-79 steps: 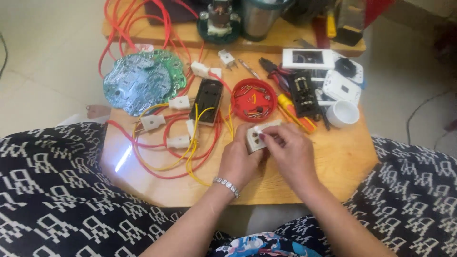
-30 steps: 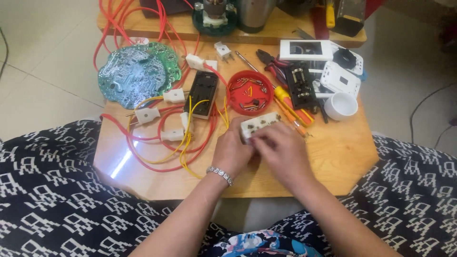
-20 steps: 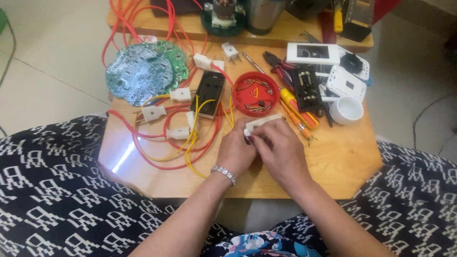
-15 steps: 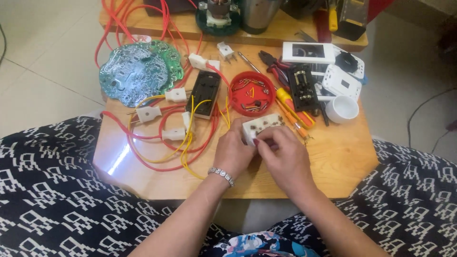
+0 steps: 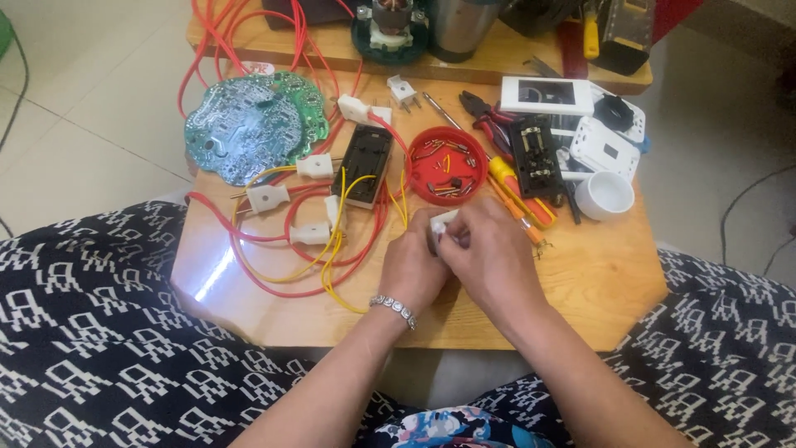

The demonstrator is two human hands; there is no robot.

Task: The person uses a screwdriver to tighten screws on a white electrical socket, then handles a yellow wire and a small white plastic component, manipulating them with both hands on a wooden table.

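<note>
Since half a second ago I have drawn both hands closer over the small white plastic socket block (image 5: 441, 226), hiding most of it. My left hand (image 5: 412, 267) and right hand (image 5: 491, 253) both pinch it, fingers curled shut, above the wooden table (image 5: 597, 282), just below the round red plastic tray (image 5: 448, 165).
</note>
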